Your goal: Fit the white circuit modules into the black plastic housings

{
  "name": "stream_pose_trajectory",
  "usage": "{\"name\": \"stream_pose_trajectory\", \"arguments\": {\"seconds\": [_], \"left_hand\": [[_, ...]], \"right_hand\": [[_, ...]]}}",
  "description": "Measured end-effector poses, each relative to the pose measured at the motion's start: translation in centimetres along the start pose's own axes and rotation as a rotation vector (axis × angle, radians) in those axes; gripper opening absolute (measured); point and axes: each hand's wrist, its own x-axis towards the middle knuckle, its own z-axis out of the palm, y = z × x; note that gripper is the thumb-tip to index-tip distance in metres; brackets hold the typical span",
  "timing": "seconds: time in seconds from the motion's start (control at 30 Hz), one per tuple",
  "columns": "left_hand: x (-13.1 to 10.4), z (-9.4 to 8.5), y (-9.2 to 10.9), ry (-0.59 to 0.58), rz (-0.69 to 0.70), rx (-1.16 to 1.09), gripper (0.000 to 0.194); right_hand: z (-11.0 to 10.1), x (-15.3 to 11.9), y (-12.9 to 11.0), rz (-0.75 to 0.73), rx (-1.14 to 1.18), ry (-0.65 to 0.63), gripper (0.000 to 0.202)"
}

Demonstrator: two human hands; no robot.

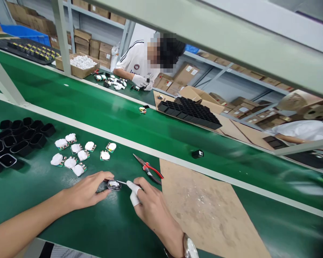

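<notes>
My left hand (93,188) grips a small black oval housing (114,185) between thumb and fingers. The housing's open end faces me, and a circuit board with white material shows inside. White finger cots cover two fingers of my right hand (150,200), which pinches a thin light-coloured tool (123,182). The tool's tip reaches the housing's upper edge; its exact kind is too small to tell. Long-nose pliers (148,167) with red and black handles lie just beyond my right hand. Several small circuit boards with white-covered tops (82,155) are spread beyond my left hand.
Black empty housings (18,138) stand grouped at the left. Brown cardboard (201,208) covers the bench at the right. Beyond a pale rail runs a green conveyor (102,111) carrying a black housing (197,154). A gloved co-worker (142,68) works opposite, beside rows of black housings (190,111).
</notes>
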Motion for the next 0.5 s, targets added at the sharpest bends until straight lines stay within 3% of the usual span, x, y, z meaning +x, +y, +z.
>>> {"name": "stream_pose_trajectory", "arguments": {"seconds": [0.13, 0.23, 0.33, 0.4, 0.5], "left_hand": [[0.1, -0.3, 0.2, 0.012, 0.073, 0.026, 0.04], [0.4, -0.2, 0.3, 0.088, 0.252, 0.076, 0.036], [0.9, 0.0, 0.4, 0.174, 0.397, 0.115, 0.018], [1.1, 0.2, 0.6, 0.209, 0.42, 0.106, 0.01], [1.3, 0.3, 1.1, 0.218, 0.386, 0.093, 0.014]], "right_hand": [[0.9, -0.8, 1.3, 0.077, 0.007, 0.047, 0.03], [2.7, -1.1, 2.1, 0.11, -0.048, 0.027, 0.03], [4.4, -1.2, 2.9, 0.127, -0.1, -0.015, 0.032], [5.0, -1.2, 3.3, 0.134, -0.095, -0.039, 0.033], [4.9, -0.9, 3.4, 0.136, -0.079, -0.075, 0.035]]}}
